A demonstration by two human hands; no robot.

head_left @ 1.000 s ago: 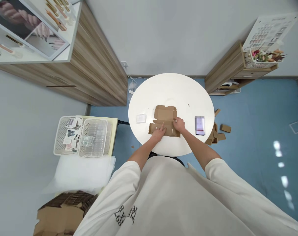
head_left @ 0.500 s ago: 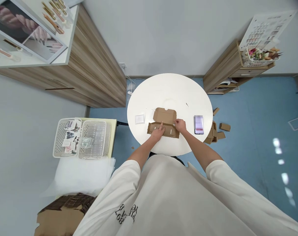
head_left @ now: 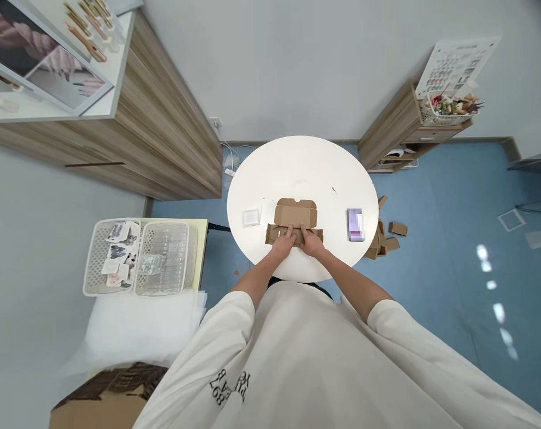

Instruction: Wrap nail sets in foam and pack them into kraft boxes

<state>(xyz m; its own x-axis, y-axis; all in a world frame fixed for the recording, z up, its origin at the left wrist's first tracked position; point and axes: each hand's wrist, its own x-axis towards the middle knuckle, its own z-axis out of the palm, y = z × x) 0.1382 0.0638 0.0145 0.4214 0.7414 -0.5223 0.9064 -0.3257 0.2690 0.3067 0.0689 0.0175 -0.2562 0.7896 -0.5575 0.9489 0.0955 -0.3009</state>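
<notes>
Right hand inward, on carton edge

A loose off-white T-shirt hangs on the person, its wide short sleeves, left and right, ending above the elbows, and black lettering is printed across the front; the left hand and right hand are bare

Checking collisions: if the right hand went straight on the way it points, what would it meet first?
The right hand meets the cardboard box blank first, since its fingers are on it; depth is unclear.
</notes>
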